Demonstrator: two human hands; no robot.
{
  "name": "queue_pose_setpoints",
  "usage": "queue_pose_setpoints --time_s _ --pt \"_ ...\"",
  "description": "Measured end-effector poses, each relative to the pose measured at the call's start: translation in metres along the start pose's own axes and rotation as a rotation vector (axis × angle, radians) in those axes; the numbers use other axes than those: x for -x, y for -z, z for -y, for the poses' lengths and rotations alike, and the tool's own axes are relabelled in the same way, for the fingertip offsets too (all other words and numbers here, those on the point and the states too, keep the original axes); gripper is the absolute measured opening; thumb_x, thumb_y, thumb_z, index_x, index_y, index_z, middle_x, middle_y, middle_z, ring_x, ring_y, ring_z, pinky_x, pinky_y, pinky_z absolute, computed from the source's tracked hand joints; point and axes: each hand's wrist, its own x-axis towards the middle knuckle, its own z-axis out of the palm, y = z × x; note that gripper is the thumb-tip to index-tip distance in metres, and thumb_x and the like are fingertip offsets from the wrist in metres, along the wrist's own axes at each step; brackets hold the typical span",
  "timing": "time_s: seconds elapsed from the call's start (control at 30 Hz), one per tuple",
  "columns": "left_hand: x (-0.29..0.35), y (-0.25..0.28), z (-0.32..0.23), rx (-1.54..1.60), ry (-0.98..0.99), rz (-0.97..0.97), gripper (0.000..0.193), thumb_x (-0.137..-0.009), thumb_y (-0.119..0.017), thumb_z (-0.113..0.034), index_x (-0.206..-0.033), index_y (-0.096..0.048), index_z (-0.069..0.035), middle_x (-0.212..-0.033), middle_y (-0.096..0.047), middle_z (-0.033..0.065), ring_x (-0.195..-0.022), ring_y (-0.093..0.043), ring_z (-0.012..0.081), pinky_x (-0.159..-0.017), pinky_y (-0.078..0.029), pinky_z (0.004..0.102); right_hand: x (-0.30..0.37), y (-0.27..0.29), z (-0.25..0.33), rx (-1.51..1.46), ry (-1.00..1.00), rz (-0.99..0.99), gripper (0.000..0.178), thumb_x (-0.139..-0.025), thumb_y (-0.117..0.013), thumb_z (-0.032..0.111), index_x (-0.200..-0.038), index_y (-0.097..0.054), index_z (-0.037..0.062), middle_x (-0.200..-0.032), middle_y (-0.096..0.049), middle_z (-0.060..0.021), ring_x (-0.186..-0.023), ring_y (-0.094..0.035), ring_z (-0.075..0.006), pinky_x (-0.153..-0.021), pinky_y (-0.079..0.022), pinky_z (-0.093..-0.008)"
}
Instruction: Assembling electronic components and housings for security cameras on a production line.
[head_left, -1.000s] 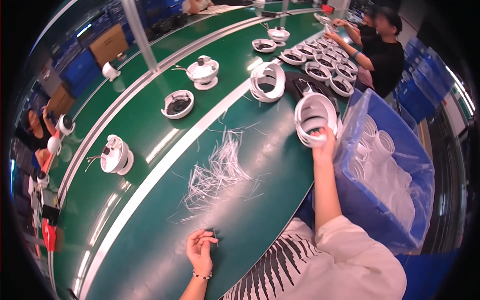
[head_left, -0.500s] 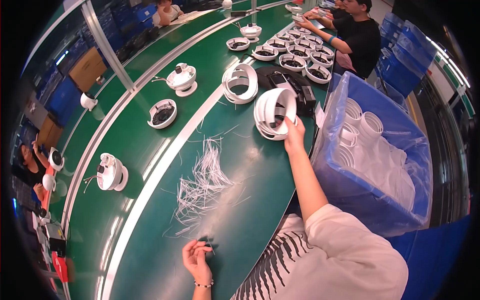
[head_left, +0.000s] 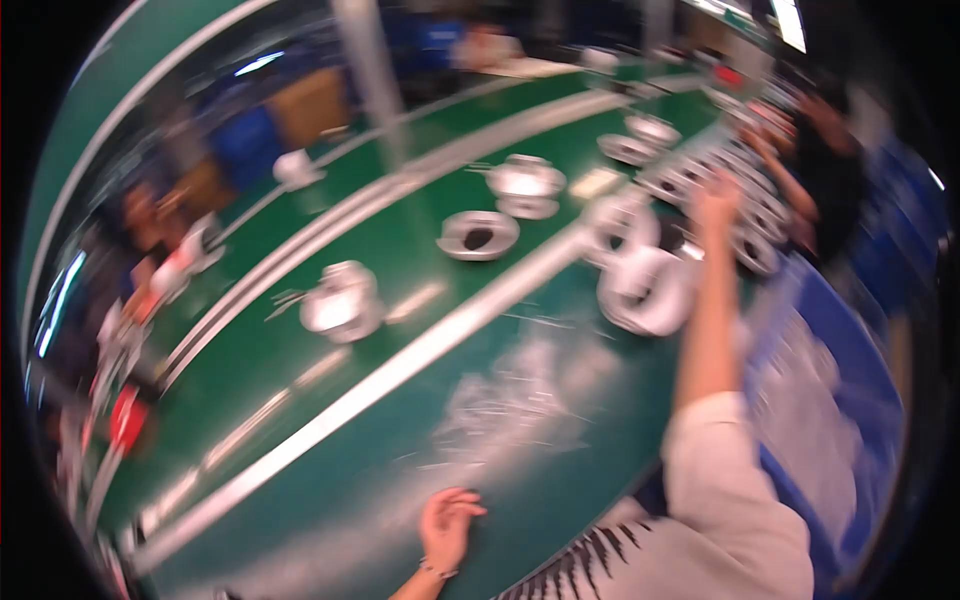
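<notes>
- The white plastic ring-shaped housing [head_left: 664, 302] has left my right hand [head_left: 717, 203] and now sits on the dark green tabletop [head_left: 330, 505], just beside a second white ring [head_left: 622, 212].
- That hand is now at the rows of white, black-centred round bowls [head_left: 768, 208]; I judge it freed from the housing, but blur hides whether it pinches anything.
- My left hand [head_left: 447, 525] has fingers loosely curled; I can't tell if they hold anything.
</notes>
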Motion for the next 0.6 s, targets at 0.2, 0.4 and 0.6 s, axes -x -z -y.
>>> queue_pose_setpoints --time_s 0.2,0.4,0.6 --pt "-0.001 -0.003 0.011 0.099 0.095 0.079 0.028 -0.080 -0.039 0.006 -0.108 -0.041 0.003 -0.096 -0.052 0.0107 -0.080 -0.055 0.0130 -0.075 -0.043 0.0243 -0.084 -0.090 -0.253 0.573 0.169 1.004 0.039 -0.076 -0.047 0.027 -0.100 -0.054 -0.0031 -0.098 -0.053 -0.0262 -0.096 -0.048 -0.0399 -0.084 -0.038 -0.0404" --pt "0.003 -0.010 0.013 0.063 0.069 -0.017 0.026 -0.081 -0.040 0.004 -0.107 -0.043 0.004 -0.092 -0.053 0.0106 -0.076 -0.055 0.0129 -0.071 -0.046 0.0247 -0.029 -0.107 -0.239 0.480 -0.080 1.218 0.058 -0.084 -0.029 0.040 -0.101 -0.049 -0.0131 -0.105 -0.047 -0.0311 -0.106 -0.042 -0.0379 -0.092 -0.030 -0.0376" --pt "-0.002 -0.010 0.012 0.073 0.101 -0.043 0.024 -0.082 -0.041 0.003 -0.106 -0.044 0.005 -0.091 -0.055 0.0123 -0.076 -0.056 0.0151 -0.071 -0.047 0.0275 -0.026 -0.113 -0.210 0.387 -0.186 1.401 0.054 -0.085 -0.028 0.039 -0.104 -0.049 -0.0067 -0.109 -0.047 -0.0258 -0.106 -0.043 -0.0341 -0.090 -0.032 -0.0362"
